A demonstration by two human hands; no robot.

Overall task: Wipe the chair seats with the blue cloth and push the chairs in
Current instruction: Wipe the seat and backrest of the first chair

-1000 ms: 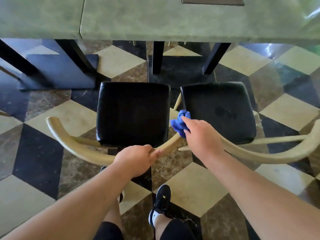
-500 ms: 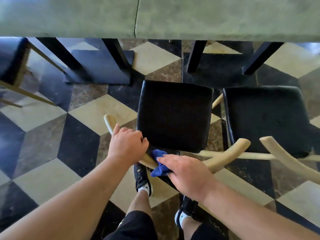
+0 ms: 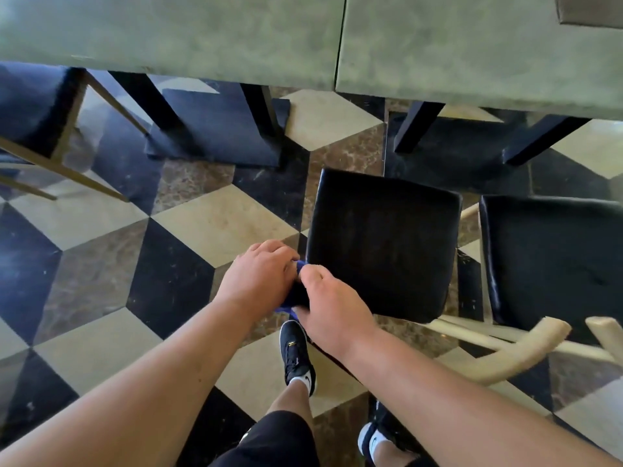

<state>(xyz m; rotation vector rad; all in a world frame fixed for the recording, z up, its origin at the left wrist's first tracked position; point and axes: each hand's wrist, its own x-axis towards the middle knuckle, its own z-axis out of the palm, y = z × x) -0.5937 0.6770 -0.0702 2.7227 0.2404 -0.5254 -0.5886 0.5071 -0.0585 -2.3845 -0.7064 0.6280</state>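
Left hand has joined right hand, both clutching the crumpled blue cloth at the black padded chair seat's near-left corner — its surface lies rightward, nearer the right hand.

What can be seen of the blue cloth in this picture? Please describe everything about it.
The blue cloth is almost hidden: only two small bright-blue bits of soft, crumpled fabric show, one where the hands meet, one below them. It is bunched between the left hand and the right hand, both curled on it, by the near left corner of the black seat.
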